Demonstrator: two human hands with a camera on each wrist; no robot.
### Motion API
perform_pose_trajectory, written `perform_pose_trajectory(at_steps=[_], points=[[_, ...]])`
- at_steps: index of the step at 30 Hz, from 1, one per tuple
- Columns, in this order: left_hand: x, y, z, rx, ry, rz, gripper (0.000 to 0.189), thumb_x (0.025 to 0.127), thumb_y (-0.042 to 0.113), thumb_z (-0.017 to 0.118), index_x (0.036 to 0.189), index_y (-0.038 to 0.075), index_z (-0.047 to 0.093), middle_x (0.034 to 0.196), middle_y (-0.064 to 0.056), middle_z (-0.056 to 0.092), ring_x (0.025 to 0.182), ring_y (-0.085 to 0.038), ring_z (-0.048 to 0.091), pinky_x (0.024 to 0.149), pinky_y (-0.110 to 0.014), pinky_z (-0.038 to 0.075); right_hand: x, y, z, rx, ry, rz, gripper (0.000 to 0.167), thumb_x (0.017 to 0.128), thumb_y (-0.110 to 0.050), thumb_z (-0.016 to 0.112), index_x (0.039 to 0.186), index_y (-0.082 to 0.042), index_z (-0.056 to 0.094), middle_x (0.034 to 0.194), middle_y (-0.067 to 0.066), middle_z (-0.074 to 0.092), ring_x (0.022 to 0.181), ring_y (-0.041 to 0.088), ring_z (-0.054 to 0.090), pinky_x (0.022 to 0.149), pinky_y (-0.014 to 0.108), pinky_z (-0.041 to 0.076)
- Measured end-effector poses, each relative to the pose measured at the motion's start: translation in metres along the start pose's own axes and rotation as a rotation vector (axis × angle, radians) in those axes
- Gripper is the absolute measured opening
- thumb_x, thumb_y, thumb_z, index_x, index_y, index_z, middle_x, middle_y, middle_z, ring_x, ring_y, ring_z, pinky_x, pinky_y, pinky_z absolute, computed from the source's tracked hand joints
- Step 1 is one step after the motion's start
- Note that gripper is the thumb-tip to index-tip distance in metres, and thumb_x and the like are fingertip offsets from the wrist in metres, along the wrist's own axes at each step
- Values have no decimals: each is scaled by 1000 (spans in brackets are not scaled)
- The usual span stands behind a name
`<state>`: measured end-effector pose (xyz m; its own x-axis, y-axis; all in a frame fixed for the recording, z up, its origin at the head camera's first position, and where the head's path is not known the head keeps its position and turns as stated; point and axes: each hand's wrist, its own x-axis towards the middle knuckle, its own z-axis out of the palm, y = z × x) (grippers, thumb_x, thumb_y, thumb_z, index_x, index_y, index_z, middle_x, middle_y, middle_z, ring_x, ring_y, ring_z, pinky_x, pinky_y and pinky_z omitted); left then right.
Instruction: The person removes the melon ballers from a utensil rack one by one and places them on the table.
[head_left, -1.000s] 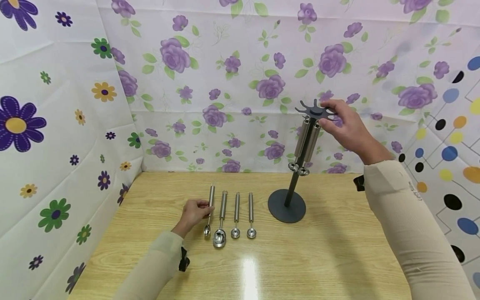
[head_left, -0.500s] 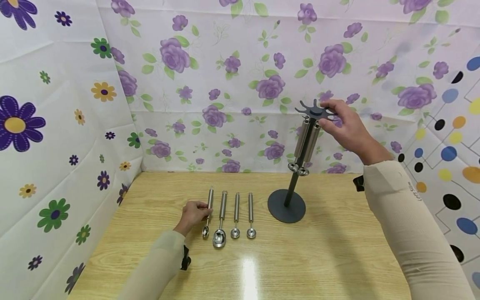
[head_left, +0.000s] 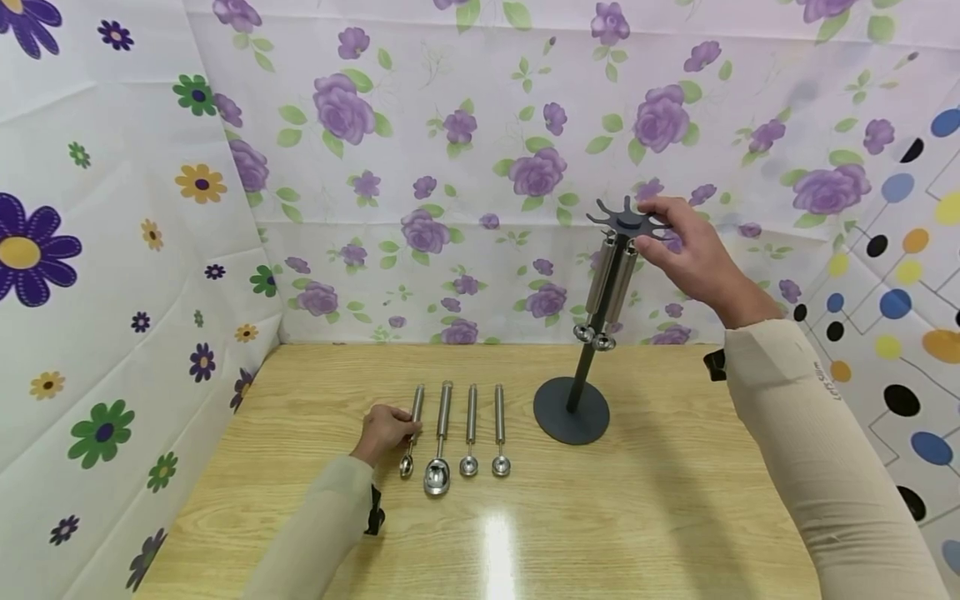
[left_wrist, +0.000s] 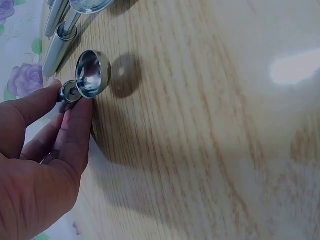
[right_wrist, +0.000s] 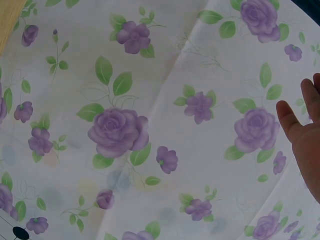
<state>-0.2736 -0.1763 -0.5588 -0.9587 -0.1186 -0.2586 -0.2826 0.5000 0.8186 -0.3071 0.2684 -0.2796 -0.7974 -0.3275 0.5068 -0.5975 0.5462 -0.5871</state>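
Note:
My left hand (head_left: 386, 429) pinches the slim steel handle of a melon baller (left_wrist: 93, 75) between thumb and fingers, at the left end of a row of scoops. Its round bowl is close over the table in the left wrist view. Beside it lie a larger oval scoop (head_left: 437, 477) and two small round scoops (head_left: 468, 463), handles pointing away. My right hand (head_left: 693, 254) grips the edge of the hooked top of a dark utensil stand (head_left: 572, 410), thumb low and index finger above. Two steel scoops (head_left: 600, 283) hang from its hooks, bowls down.
The wooden table (head_left: 600, 533) meets a floral cloth (head_left: 420, 275) at the back. Patterned cloths stand at the left and right sides. The stand's tall post rises right of the row of scoops, and several of its hooks hold nothing.
My left hand has shifted the melon baller slightly left, and its handle end has come lower toward the table. My right hand stays at the stand's top.

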Motion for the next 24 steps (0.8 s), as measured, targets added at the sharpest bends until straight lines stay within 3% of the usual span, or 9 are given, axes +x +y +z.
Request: perform_pose_trajectory(at_steps=[13, 24], points=[[2, 5, -4, 20, 2, -44, 22, 86, 6, 78, 102, -8, 73, 85, -16, 72, 68, -20, 70, 62, -33, 60, 1, 0, 0, 3, -4, 1, 62, 99, -37, 59, 144, 3, 45, 144, 23, 43, 135, 43, 40, 110, 61, 30], [4, 5, -1, 40, 11, -45, 20, 85, 6, 79, 99, -8, 73, 81, -15, 72, 66, -21, 69, 62, -34, 61, 2, 1, 1, 8, 7, -25, 59, 101, -34, 57, 144, 3, 44, 142, 26, 44, 132, 46, 42, 109, 61, 31]])
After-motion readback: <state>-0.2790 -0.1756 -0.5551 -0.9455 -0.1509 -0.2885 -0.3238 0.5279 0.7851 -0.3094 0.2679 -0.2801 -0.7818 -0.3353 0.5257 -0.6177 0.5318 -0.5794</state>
